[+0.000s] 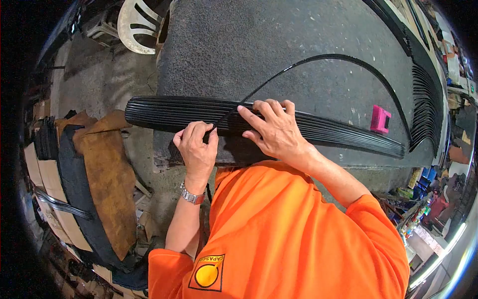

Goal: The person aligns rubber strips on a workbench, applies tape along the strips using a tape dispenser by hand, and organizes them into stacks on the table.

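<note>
My left hand (pixel 195 147) is closed in a pinch on the end of a thin, glossy black strip (pixel 318 56), just in front of a bundle of black strips. From there the strip crosses the bundle, arcs over the table and comes down near its right side. The long bundle of black strips (pixel 169 110) lies side by side along the table's near edge. My right hand (pixel 273 127) rests on this bundle with fingers spread, its index fingertip at the strip I am holding. Parts of the bundle are hidden under my hand.
On the dark table (pixel 279 37) a pink block-like object (pixel 381 118) stands behind the bundle's right end. More curved black strips (pixel 426 102) are stacked along the right edge. Brown and black sheets (pixel 107 174) lie at the left. A white plastic chair (pixel 134 27) stands at the back left.
</note>
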Demonstrator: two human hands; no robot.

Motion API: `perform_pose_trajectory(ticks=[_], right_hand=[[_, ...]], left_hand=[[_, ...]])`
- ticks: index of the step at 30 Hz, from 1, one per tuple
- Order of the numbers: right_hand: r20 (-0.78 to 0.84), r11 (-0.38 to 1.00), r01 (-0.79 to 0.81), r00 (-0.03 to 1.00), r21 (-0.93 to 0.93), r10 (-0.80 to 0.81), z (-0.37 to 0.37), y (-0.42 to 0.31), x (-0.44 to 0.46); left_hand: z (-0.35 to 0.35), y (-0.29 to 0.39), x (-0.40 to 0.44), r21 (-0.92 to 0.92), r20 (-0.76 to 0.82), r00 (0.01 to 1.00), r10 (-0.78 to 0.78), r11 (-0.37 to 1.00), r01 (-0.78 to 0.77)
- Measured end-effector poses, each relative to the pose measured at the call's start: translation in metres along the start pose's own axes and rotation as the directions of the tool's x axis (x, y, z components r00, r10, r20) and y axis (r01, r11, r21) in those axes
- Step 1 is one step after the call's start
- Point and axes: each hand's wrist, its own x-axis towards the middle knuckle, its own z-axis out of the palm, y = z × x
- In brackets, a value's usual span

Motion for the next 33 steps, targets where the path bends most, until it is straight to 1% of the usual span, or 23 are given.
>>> perform_pose_trajectory(ticks=[2,5,8,9,10,11,12,13,15,17,19,20,21,23,24,25,26,27,28,29,31,32,33], right_hand=[[0.002,0.999,-0.027,1.0,0.036,0.027,-0.01,0.0,-0.001],[-0.066,0.981,-0.144,0.986,0.128,0.153,-0.035,0.013,-0.008],[-0.18,0.929,-0.273,0.93,0.249,0.321,-0.081,0.03,-0.024],[-0.232,0.901,-0.312,0.892,0.301,0.387,-0.095,0.034,-0.032],[-0.273,0.831,-0.335,0.833,0.445,0.482,-0.111,0.034,-0.038],[-0.294,0.742,-0.337,0.763,0.579,0.576,-0.127,0.032,-0.044],[-0.364,0.736,-0.276,0.73,0.618,0.578,-0.146,0.03,-0.049],[-0.431,0.731,-0.21,0.691,0.649,0.58,-0.164,0.029,-0.054],[-0.478,0.704,-0.098,0.668,0.703,0.571,-0.194,0.027,-0.068],[-0.525,0.674,0.058,0.677,0.736,0.515,-0.219,0.02,-0.075],[-0.563,0.635,0.21,0.709,0.743,0.425,-0.239,0.008,-0.077],[-0.578,0.615,0.273,0.726,0.74,0.373,-0.248,0.002,-0.078],[-0.638,0.644,0.3,0.665,0.704,0.387,-0.248,-0.002,-0.079],[-0.745,0.708,0.332,0.528,0.623,0.407,-0.25,-0.01,-0.08],[-0.739,0.691,0.354,0.546,0.631,0.395,-0.252,-0.01,-0.081],[-0.727,0.68,0.356,0.567,0.641,0.388,-0.251,-0.006,-0.082],[-0.714,0.67,0.357,0.588,0.651,0.381,-0.251,-0.003,-0.084],[-0.701,0.66,0.357,0.608,0.661,0.374,-0.25,0.0,-0.085],[-0.699,0.669,0.313,0.563,0.674,0.441,-0.246,-0.001,-0.086],[-0.665,0.634,0.312,0.598,0.707,0.447,-0.244,0.007,-0.091],[-0.592,0.563,0.301,0.665,0.77,0.455,-0.24,0.023,-0.1],[-0.573,0.566,0.256,0.652,0.784,0.498,-0.235,0.032,-0.106],[-0.565,0.601,0.19,0.632,0.776,0.53,-0.228,0.033,-0.104]], left_hand=[[-0.001,0.001,0.001,0.0,0.009,1.0,-0.017,1.0,0.017],[-0.012,0.003,0.004,0.015,0.121,0.989,-0.083,0.997,0.082],[-0.04,0.013,0.011,-0.014,-0.007,0.994,-0.108,0.994,0.107],[-0.053,0.006,0.013,-0.122,-0.012,0.994,-0.111,0.987,0.108],[-0.068,0.008,0.015,-0.255,-0.079,0.987,-0.137,0.96,0.113],[-0.082,0.0,0.018,-0.431,-0.149,0.985,-0.086,0.902,0.014],[-0.105,0.013,0.021,-0.605,-0.158,0.975,-0.154,0.796,0.028],[-0.128,0.026,0.029,-0.771,-0.255,0.965,-0.059,0.615,-0.167],[-0.171,0.049,0.036,-0.818,-0.419,0.906,0.052,0.411,-0.402],[-0.204,0.062,0.042,-0.749,-0.561,0.815,0.148,0.328,-0.575],[-0.222,0.069,0.045,-0.612,-0.672,0.717,0.187,0.404,-0.68],[-0.228,0.068,0.046,-0.512,-0.72,0.662,0.209,0.485,-0.709],[-0.232,0.067,0.047,-0.39,-0.759,0.605,0.241,0.576,-0.719],[-0.24,0.056,0.044,0.096,-0.763,0.475,0.439,0.803,-0.588],[-0.238,0.062,0.049,0.205,-0.746,0.448,0.492,0.81,-0.549],[-0.235,0.069,0.051,0.162,-0.75,0.456,0.478,0.802,-0.575],[-0.231,0.078,0.051,-0.093,-0.794,0.505,0.339,0.753,-0.651],[-0.227,0.094,0.053,-0.336,-0.796,0.573,0.196,0.643,-0.688],[-0.225,0.107,0.055,-0.549,-0.756,0.651,0.062,0.482,-0.683],[-0.223,0.115,0.057,-0.713,-0.68,0.731,-0.053,0.28,-0.643],[-0.223,0.11,0.059,-0.895,-0.443,0.896,-0.02,0.068,-0.441],[-0.221,0.096,0.059,-0.948,-0.294,0.951,0.097,0.098,-0.303],[-0.213,0.095,0.065,-0.956,-0.217,0.956,0.197,0.158,-0.249]])
